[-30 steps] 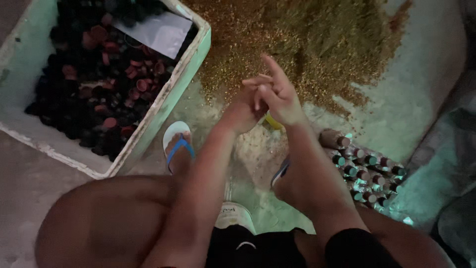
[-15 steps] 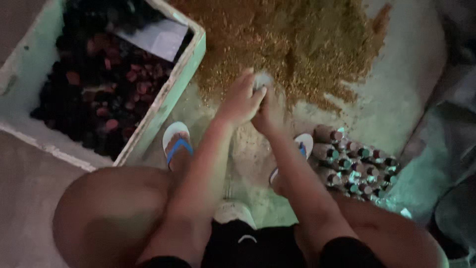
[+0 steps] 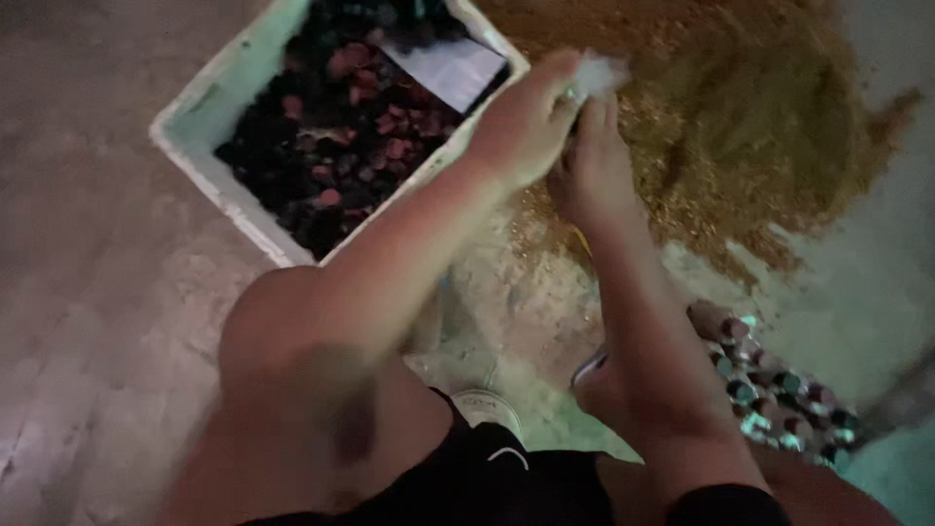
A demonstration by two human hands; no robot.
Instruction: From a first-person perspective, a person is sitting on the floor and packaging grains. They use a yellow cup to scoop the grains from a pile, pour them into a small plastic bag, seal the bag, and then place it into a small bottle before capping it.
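Both my hands meet over the near edge of a golden-brown granular heap (image 3: 740, 146) on the floor. My left hand (image 3: 521, 127) pinches a small white, crumpled piece (image 3: 601, 73) at its fingertips. My right hand (image 3: 589, 170) sits just below it, fingers curled and touching the same white piece; what else it holds is hidden. A white foam box (image 3: 224, 185) full of dark purple and reddish fruit (image 3: 341, 146) stands to the left of my hands, with a white paper sheet (image 3: 456, 70) lying on the fruit.
A cluster of several small bottles with green and dark caps (image 3: 779, 385) lies at the right beside my leg. My bare knees and black shorts (image 3: 487, 477) fill the bottom. Loose grains are scattered on the pale floor (image 3: 526, 312) between my feet.
My hands have moved up and away from me toward the heap's edge. The view has shifted, so the box now sits higher and the sandals are hidden behind my arms.
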